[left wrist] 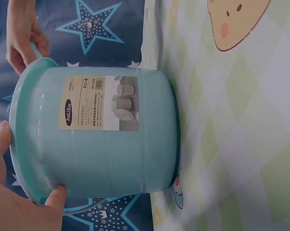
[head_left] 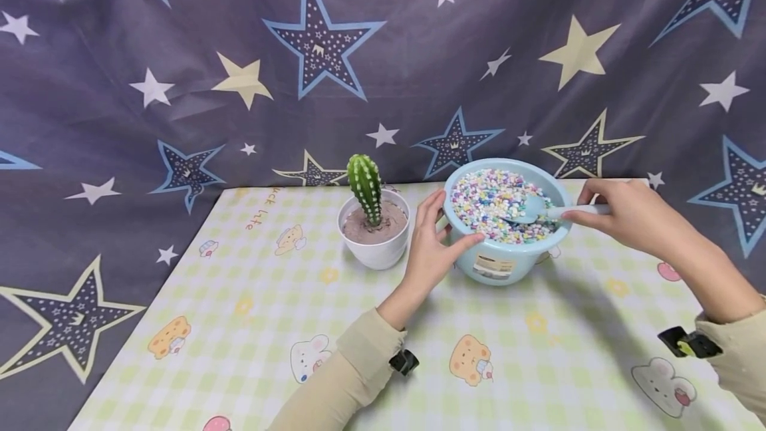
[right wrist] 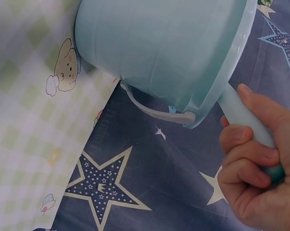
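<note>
The left hand (head_left: 432, 245) grips the near left side of a pale blue bucket (head_left: 505, 259), thumb hooked over the rim and fingers curled against the outer wall. The right hand (head_left: 622, 215) grasps the handle of a pale blue scoop (head_left: 541, 208), fingers wrapped round it, with the scoop's bowl lying in the bucket on top of the contents. From the right wrist view the handle runs out over the rim into the clenched fingers (right wrist: 245, 159).

The bucket stands upright on the worktop (head_left: 383, 338), towards the back and right of centre, and is filled nearly to the brim with small coloured pebbles (head_left: 487, 195) in white, pink, green and yellow. A printed label (left wrist: 100, 102) is stuck on the wall of the bucket facing the person, and a thin carrying handle (right wrist: 154, 108) hangs down against its far side.

Just to the left of the bucket, close beside the left hand, stands a white pot (head_left: 375, 245) holding brown soil and an upright green cactus (head_left: 365, 186).

The worktop is covered with a pale green checked cloth printed with cartoon bears and rabbits. Behind it hangs a dark blue curtain (head_left: 179, 52) patterned with stars
</note>
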The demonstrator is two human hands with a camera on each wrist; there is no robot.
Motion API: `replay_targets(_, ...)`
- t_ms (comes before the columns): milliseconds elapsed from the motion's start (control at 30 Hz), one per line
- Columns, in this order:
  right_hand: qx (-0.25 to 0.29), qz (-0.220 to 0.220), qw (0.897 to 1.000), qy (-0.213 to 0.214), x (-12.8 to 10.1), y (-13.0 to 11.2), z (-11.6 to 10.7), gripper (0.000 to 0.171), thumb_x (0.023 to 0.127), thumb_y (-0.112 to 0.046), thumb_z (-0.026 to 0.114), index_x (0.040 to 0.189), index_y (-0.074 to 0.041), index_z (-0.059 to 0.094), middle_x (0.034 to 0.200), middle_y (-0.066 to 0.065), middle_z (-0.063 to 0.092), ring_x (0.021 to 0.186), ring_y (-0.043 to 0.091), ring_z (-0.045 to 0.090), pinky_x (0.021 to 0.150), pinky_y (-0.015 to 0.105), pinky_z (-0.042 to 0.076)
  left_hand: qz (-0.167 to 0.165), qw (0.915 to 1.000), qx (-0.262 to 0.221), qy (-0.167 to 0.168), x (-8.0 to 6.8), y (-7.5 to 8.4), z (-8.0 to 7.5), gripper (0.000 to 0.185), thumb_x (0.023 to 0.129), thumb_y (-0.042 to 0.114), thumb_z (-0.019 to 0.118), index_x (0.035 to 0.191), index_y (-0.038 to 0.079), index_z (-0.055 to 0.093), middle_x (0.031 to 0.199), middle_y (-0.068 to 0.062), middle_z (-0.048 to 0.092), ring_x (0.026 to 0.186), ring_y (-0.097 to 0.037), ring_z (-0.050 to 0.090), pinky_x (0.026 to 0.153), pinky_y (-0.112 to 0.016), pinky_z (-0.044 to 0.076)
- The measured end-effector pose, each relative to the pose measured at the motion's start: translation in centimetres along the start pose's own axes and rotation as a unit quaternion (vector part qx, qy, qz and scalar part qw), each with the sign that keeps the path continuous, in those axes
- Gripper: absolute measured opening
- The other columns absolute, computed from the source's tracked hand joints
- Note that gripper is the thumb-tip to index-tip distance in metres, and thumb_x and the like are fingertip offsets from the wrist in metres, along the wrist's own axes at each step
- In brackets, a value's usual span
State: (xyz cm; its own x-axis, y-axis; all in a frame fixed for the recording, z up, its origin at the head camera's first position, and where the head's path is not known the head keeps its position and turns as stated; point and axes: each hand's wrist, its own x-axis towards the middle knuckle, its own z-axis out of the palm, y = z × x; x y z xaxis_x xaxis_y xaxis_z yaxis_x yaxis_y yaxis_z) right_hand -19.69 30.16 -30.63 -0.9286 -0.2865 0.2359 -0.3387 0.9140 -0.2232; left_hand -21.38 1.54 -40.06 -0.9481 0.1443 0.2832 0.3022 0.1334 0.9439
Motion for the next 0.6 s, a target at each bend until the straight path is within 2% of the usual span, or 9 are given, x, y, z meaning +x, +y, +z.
replay_targets(267,0.013,-0.029,0.998,0.057,0.0,0.3,1.0,0.023,0.083,-0.029,0.081,0.081,-0.013,0.064,0.063,-0.005,0.061,0.052,0.004,0.042,0.049,0.022,0.036,-0.006,1.0000,-0.005,0.001,0.0,0.1,0.0,0.094,0.080,0.018,0.085,0.155,0.004,0.030,0.160,-0.004,0.028,0.144,-0.023,0.042,0.111,-0.028,0.047)
replay_targets(600,0.035,-0.007,0.999,0.041,0.4,-0.2,1.7,0.027,0.086,-0.031,0.078,0.083,-0.009,0.063,0.063,-0.002,0.062,0.054,0.010,0.046,0.049,0.023,0.036,-0.003,1.0000,0.001,-0.003,0.0,0.1,0.0,0.095,0.080,0.020,0.085,0.155,0.004,0.030,0.160,-0.007,0.028,0.144,-0.024,0.042,0.110,-0.029,0.047)
